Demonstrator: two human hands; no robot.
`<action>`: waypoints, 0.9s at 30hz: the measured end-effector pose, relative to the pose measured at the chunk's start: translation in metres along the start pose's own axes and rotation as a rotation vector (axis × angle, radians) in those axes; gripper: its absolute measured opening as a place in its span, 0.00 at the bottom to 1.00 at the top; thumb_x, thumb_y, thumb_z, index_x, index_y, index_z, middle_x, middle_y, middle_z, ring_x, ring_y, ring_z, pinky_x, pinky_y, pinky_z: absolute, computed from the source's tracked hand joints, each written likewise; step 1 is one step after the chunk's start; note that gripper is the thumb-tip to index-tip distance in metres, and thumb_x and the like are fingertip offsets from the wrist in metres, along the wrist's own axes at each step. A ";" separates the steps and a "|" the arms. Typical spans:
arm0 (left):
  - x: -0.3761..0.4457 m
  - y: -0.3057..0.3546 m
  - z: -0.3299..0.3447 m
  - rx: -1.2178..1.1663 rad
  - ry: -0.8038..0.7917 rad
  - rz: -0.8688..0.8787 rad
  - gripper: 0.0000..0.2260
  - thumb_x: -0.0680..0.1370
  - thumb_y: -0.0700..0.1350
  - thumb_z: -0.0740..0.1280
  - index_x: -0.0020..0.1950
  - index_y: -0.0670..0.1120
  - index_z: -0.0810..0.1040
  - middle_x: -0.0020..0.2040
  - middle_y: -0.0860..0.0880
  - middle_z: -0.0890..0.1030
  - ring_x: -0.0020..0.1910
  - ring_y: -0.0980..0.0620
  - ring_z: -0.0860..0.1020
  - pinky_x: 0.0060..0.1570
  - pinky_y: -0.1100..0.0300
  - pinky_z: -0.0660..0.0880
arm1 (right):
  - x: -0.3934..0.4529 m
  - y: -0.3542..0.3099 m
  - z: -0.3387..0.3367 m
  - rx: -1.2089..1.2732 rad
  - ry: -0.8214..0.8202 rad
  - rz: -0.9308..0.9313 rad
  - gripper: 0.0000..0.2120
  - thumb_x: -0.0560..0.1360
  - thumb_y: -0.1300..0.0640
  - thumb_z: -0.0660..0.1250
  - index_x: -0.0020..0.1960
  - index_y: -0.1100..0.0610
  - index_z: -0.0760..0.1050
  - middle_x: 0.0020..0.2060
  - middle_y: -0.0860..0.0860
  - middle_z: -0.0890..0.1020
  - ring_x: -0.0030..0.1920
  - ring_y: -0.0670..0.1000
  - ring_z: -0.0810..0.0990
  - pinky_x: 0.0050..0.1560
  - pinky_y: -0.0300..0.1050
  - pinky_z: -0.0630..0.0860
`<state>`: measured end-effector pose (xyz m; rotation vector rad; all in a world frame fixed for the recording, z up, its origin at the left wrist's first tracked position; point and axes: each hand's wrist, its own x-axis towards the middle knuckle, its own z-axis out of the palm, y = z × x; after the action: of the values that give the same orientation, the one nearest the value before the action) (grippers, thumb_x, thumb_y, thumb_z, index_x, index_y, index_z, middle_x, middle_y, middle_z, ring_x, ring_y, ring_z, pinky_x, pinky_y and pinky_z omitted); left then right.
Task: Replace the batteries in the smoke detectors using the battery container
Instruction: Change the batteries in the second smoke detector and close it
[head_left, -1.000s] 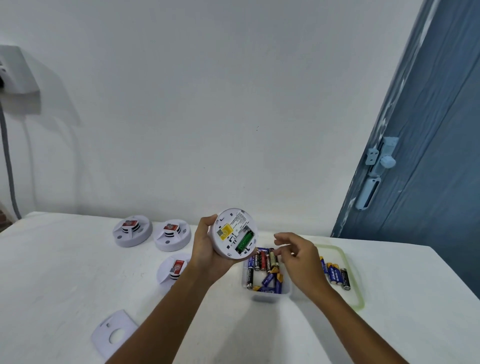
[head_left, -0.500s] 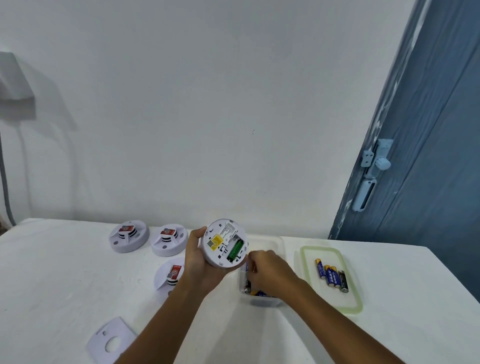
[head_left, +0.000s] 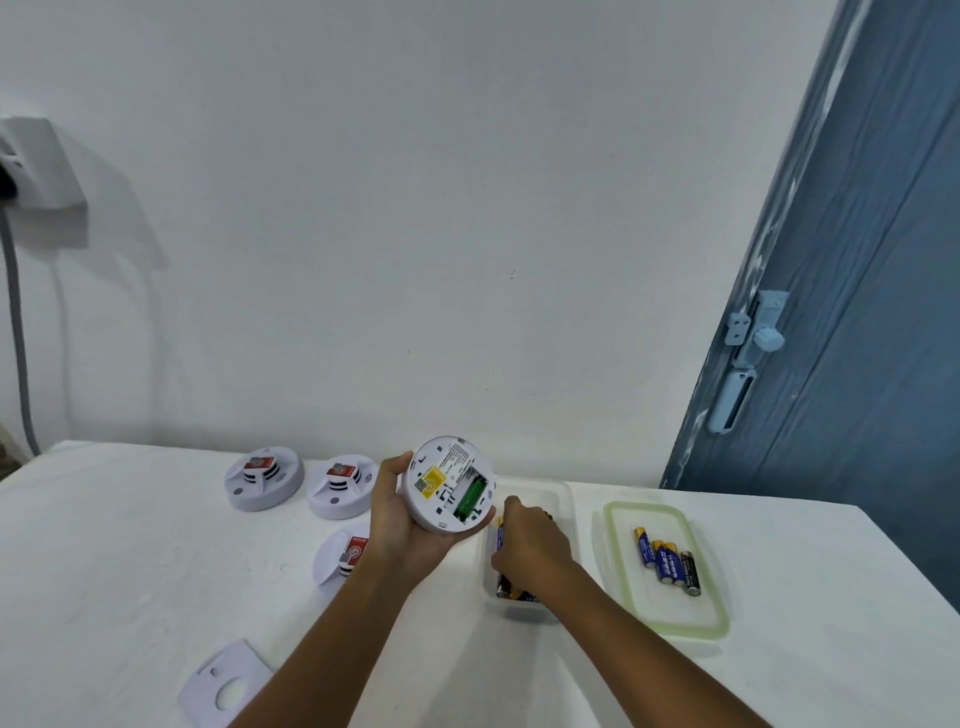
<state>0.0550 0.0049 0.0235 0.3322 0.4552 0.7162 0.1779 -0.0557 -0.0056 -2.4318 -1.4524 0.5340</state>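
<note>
The left hand (head_left: 402, 525) is gripping a round white detector (head_left: 448, 484), holding it above the table (head_left: 130, 561) with its back facing the camera. The green battery bay (head_left: 470, 492) is lying open. The right hand (head_left: 535, 545) is reaching down into the clear container (head_left: 563, 501) just right of the detector; its fingers are hidden among the batteries (head_left: 501, 535), so its grip cannot be determined. The green-rimmed lid (head_left: 667, 626) is lying right of the container, carrying four batteries (head_left: 667, 560). Three more detectors (head_left: 264, 478) are resting on the table to the left. A flat white plate (head_left: 226, 686) is lying at the near edge.
</note>
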 end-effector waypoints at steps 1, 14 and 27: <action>0.000 0.000 0.000 -0.005 0.000 -0.001 0.23 0.68 0.53 0.64 0.58 0.43 0.78 0.55 0.37 0.81 0.59 0.35 0.74 0.61 0.38 0.68 | 0.000 0.000 0.000 0.026 -0.007 0.003 0.15 0.72 0.61 0.68 0.55 0.58 0.66 0.48 0.56 0.76 0.48 0.55 0.76 0.39 0.43 0.68; 0.004 0.009 -0.007 0.002 -0.047 0.002 0.24 0.69 0.54 0.64 0.62 0.45 0.77 0.58 0.38 0.80 0.67 0.35 0.70 0.52 0.37 0.75 | -0.022 0.029 -0.051 1.345 -0.116 0.084 0.07 0.73 0.72 0.66 0.48 0.65 0.80 0.29 0.54 0.78 0.27 0.49 0.74 0.23 0.38 0.69; 0.001 -0.007 0.005 -0.016 -0.036 -0.036 0.20 0.72 0.53 0.62 0.56 0.42 0.80 0.50 0.36 0.83 0.55 0.37 0.75 0.59 0.39 0.68 | -0.038 0.020 -0.051 1.596 0.027 -0.069 0.06 0.73 0.72 0.66 0.43 0.63 0.74 0.36 0.59 0.84 0.37 0.55 0.84 0.34 0.43 0.80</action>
<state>0.0625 -0.0002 0.0242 0.3208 0.4202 0.6778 0.1992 -0.1001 0.0388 -1.0646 -0.5374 1.0505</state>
